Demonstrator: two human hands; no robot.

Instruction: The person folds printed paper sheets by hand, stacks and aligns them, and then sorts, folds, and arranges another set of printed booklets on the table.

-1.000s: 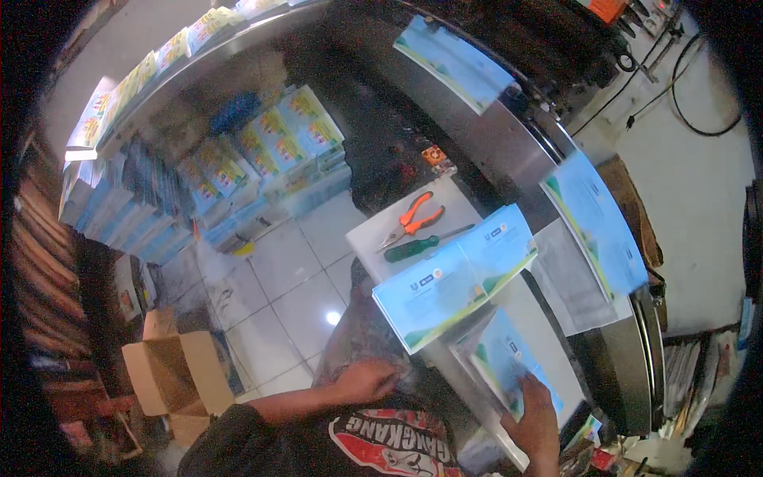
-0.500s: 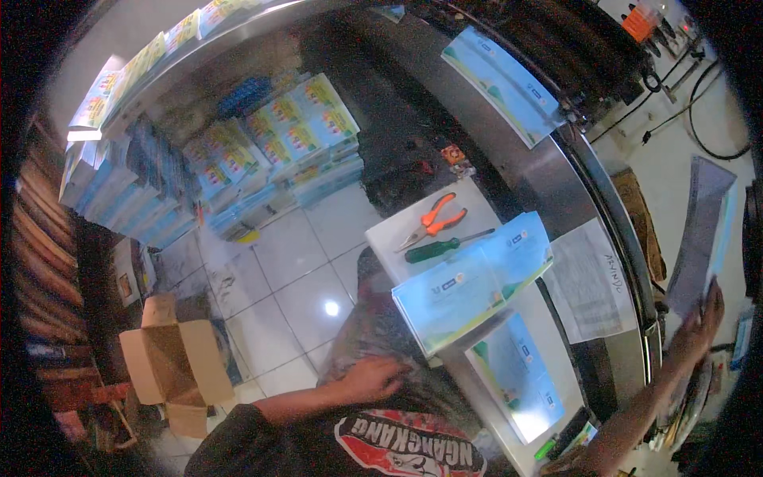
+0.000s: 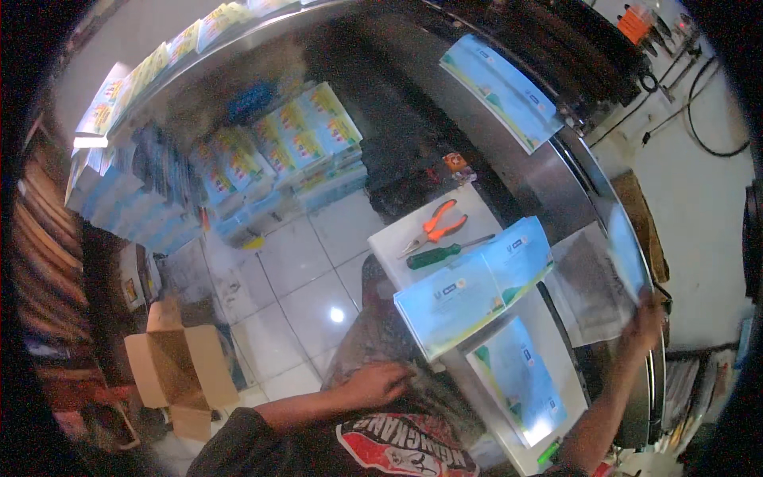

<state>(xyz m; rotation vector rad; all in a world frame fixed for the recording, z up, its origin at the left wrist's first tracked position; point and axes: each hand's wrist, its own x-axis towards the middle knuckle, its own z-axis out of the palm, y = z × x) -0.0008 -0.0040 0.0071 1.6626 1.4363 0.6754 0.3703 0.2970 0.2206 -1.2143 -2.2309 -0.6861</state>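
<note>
My right hand [image 3: 645, 318] is stretched out to the right and grips a blue printed sheet [image 3: 625, 249] by its lower edge, holding it up over the metal machine bed [image 3: 556, 187]. My left hand [image 3: 380, 383] rests flat on my dark trouser leg, holding nothing. Between the hands, a stack of blue printed covers [image 3: 469, 286] lies on a white table [image 3: 401, 230]. Another blue sheet [image 3: 520, 381] lies flat below the stack.
Orange pliers [image 3: 435, 226] and a green screwdriver [image 3: 441, 253] lie on the white table. A further blue sheet [image 3: 501, 91] sits on the machine above. Stacks of printed booklets [image 3: 278, 159] stand on the tiled floor, with an open cardboard box [image 3: 181, 367] at lower left.
My right hand took a blue sheet from the lower pile and swung it out to the right, then brought it slightly lower and inward. My left hand stayed on my leg.
</note>
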